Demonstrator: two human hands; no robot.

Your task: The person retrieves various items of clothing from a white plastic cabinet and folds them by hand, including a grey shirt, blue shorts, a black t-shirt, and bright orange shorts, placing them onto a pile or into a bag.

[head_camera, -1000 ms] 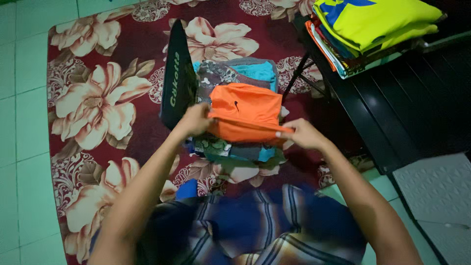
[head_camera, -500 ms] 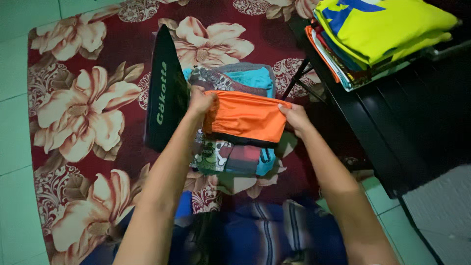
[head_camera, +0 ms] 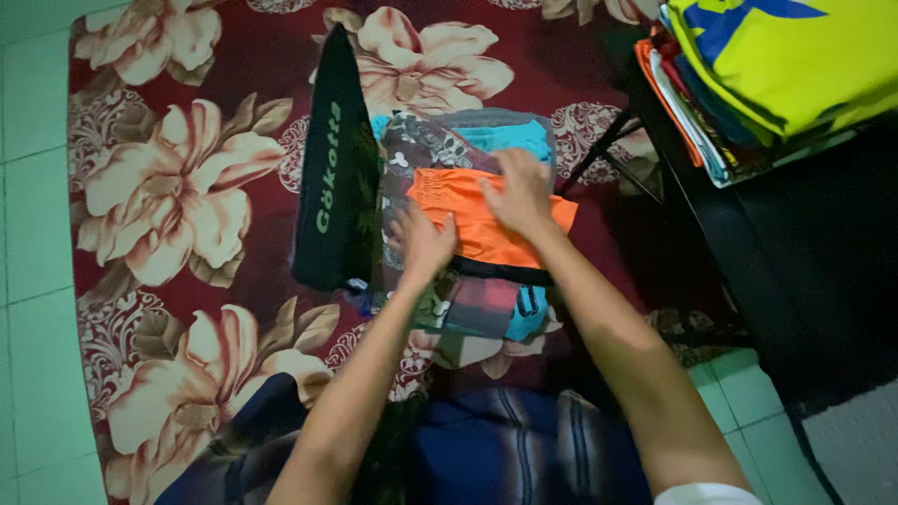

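A folded orange garment (head_camera: 486, 238) with a black hem lies on top of a pile of folded clothes (head_camera: 468, 304) on the floral rug. My left hand (head_camera: 423, 241) rests flat on its left part, fingers spread. Flat on its upper right part lies my right hand (head_camera: 519, 192). Neither hand grips anything. Patterned, grey and turquoise pieces show beneath and behind the orange one.
A black bag with pale lettering (head_camera: 332, 187) stands against the pile's left side. A dark red rug with large cream flowers (head_camera: 178, 187) covers green floor tiles (head_camera: 33, 281). At right a black table (head_camera: 804, 281) carries a stack of folded clothes topped by a yellow shirt (head_camera: 795, 56).
The hands held the orange garment above the pile by its edges; they have since set it down and now press flat on top of it.
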